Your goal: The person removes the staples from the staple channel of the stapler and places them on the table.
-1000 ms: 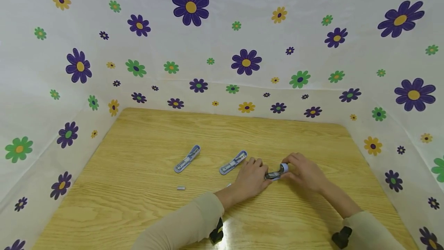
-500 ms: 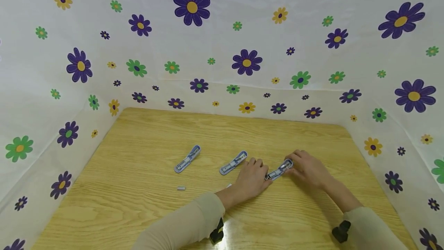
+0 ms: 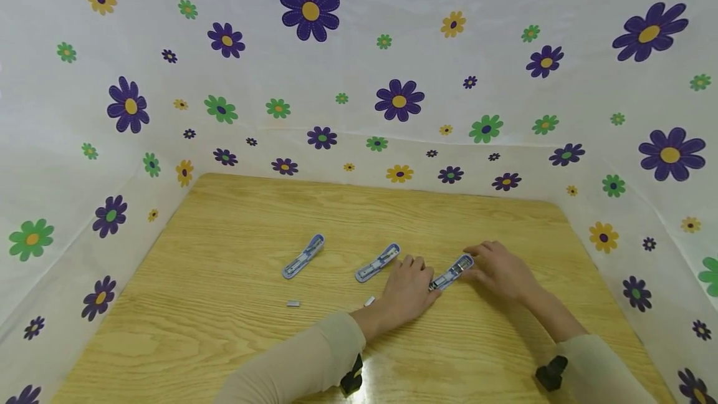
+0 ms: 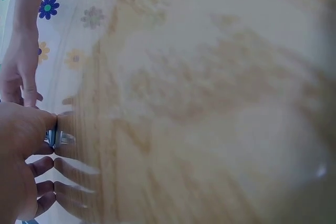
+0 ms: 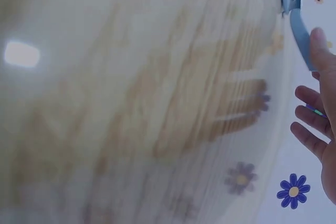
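Three blue staplers lie spread open on the wooden table. My left hand (image 3: 408, 288) pinches the lower end of the rightmost stapler (image 3: 449, 275) between thumb and index finger; the left wrist view shows a sliver of that stapler (image 4: 51, 136) between them. Around its raised far end is my right hand (image 3: 498, 270), with thumb and fingers spread. In the right wrist view the thumb (image 5: 319, 45) overlaps the tip of the stapler's blue arm (image 5: 301, 38), and the other fingers stand loose. Whether the thumb presses on it is unclear.
A middle stapler (image 3: 377, 262) lies just left of my left hand, and another stapler (image 3: 303, 257) farther left. Two small staple strips lie nearer me, one strip (image 3: 293, 303) at left, one strip (image 3: 369, 300) beside my left wrist. Flower-printed sheeting (image 3: 348, 67) encloses the table.
The rightmost stapler's top arm has swung from folded over to fully opened out, away from my left hand. My right fingers have since spread slightly. My left hand has stayed in place.
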`<state>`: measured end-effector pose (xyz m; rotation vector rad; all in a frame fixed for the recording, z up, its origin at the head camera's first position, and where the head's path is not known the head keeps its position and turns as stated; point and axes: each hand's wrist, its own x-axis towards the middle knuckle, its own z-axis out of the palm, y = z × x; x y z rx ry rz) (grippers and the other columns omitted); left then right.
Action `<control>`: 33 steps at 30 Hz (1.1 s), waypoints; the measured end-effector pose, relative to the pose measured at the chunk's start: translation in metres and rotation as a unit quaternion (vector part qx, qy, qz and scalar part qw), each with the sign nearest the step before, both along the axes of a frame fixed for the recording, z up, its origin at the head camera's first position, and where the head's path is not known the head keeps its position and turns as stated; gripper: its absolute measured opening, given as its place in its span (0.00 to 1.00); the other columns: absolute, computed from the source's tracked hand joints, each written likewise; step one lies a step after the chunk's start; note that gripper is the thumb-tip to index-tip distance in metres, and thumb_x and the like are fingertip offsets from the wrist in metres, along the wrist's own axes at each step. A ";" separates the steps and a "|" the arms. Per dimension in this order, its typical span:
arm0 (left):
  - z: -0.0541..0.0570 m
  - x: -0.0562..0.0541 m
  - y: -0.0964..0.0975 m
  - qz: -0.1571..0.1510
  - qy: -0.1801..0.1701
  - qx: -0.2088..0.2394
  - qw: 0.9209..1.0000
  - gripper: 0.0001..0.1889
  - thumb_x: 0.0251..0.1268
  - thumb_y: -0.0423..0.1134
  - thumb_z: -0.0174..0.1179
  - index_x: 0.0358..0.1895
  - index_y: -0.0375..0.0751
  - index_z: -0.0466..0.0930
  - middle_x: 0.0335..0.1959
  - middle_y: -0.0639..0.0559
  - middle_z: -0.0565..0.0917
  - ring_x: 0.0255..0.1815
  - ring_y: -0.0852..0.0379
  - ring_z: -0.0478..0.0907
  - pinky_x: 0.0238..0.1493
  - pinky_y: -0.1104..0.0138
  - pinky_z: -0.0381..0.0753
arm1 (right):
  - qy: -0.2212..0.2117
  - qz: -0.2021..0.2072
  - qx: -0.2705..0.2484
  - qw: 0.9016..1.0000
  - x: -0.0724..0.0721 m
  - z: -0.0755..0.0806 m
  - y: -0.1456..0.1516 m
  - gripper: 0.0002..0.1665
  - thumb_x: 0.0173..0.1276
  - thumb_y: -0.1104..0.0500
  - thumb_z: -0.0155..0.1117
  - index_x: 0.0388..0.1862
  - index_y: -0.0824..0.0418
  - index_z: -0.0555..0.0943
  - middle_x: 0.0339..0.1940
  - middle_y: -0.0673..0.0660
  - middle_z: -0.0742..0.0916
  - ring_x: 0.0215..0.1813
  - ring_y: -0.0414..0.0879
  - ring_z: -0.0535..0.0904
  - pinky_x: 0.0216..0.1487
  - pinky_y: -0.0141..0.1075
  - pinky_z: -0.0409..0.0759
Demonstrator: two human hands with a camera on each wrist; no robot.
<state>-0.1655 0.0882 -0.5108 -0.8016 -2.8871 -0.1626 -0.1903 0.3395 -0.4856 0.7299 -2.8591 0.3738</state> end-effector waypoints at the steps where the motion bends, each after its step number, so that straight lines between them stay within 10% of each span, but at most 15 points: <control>1: 0.000 0.000 0.000 0.000 0.000 0.001 1.000 0.20 0.74 0.67 0.59 0.47 0.56 0.86 0.52 0.58 0.85 0.52 0.57 0.78 0.54 0.62 0.79 | -0.002 -0.008 -0.011 1.000 0.003 0.002 -0.001 0.26 0.67 0.50 0.77 0.59 0.62 0.85 0.51 0.60 0.89 0.52 0.58 0.85 0.48 0.54 0.87; 18: -0.001 0.000 0.001 0.001 -0.004 0.001 1.000 0.20 0.73 0.66 0.60 0.47 0.56 0.86 0.51 0.58 0.85 0.50 0.57 0.78 0.52 0.62 0.79 | -0.029 -0.122 -0.182 0.975 0.036 0.026 -0.032 0.15 0.73 0.55 0.73 0.51 0.65 0.87 0.39 0.60 0.93 0.38 0.50 0.90 0.34 0.32 0.85; 29: -0.001 0.001 0.001 0.000 -0.011 0.003 1.000 0.20 0.74 0.66 0.59 0.47 0.56 0.85 0.51 0.58 0.84 0.51 0.57 0.77 0.53 0.62 0.78 | -0.273 -0.166 -0.351 0.880 0.039 0.030 -0.048 0.23 0.79 0.57 0.65 0.56 0.78 0.83 0.43 0.69 0.92 0.37 0.46 0.92 0.39 0.37 0.91; 33: -0.001 0.000 0.000 0.001 -0.005 0.006 1.000 0.20 0.74 0.66 0.59 0.46 0.56 0.85 0.50 0.58 0.84 0.50 0.57 0.77 0.53 0.62 0.78 | -0.304 -0.180 -0.346 0.869 0.036 0.024 -0.053 0.23 0.79 0.56 0.65 0.55 0.78 0.83 0.40 0.64 0.93 0.35 0.44 0.92 0.37 0.35 0.90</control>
